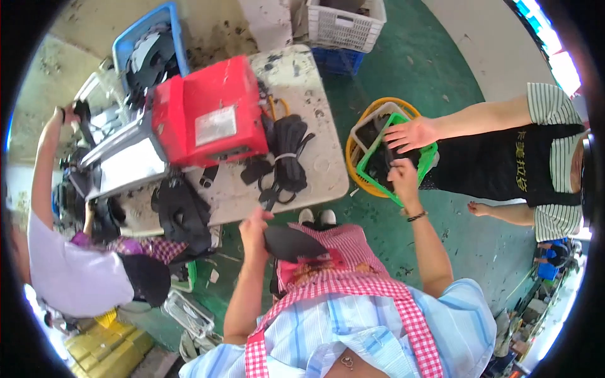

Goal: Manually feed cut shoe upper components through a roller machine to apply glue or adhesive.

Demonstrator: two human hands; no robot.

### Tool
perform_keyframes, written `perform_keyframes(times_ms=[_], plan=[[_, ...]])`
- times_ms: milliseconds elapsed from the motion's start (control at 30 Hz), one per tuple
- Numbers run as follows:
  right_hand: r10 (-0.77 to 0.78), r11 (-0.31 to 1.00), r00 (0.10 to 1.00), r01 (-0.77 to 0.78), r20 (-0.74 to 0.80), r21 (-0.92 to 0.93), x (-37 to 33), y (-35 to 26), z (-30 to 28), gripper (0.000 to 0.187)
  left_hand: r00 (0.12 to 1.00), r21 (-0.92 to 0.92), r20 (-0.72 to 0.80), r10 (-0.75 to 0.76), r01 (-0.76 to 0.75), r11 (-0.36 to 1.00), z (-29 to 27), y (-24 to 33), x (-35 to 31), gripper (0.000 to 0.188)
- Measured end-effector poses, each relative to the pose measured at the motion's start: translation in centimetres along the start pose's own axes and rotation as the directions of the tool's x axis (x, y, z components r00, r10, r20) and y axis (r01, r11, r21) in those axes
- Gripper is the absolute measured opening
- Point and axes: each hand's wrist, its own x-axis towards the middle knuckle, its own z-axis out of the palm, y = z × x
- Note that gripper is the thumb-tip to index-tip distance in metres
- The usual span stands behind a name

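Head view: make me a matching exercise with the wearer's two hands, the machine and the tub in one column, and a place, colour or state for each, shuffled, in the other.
Column one
1. Left hand
2. Right hand
3. Machine
4. Tub

Column two
A. Red, on the table
B. At the green basket
C. Blue, with dark scraps inside
D. Holding a dark flat piece

Right pairs: 1-D, 2-B, 3-A, 4-C
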Motion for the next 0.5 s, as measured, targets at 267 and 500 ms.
perform_keyframes(times_ms=[267, 500], plan=[[0.336, 0.898, 0.941, -0.312, -0.027, 0.311, 0.4, -2.4, -6.1, 0.017, 0.984, -0.273, -0.165, 0.069, -0.113, 0.955, -1.3, 5.4, 0.3, 0.042], [0.313, 0.835, 0.95, -0.271, -0.007, 0.479, 7.0, 1.2, -9.7, 0.022, 0.983, -0.288, -0.108, 0.148, -0.174, 0.942, -1.7, 6.6, 1.5, 0.045]])
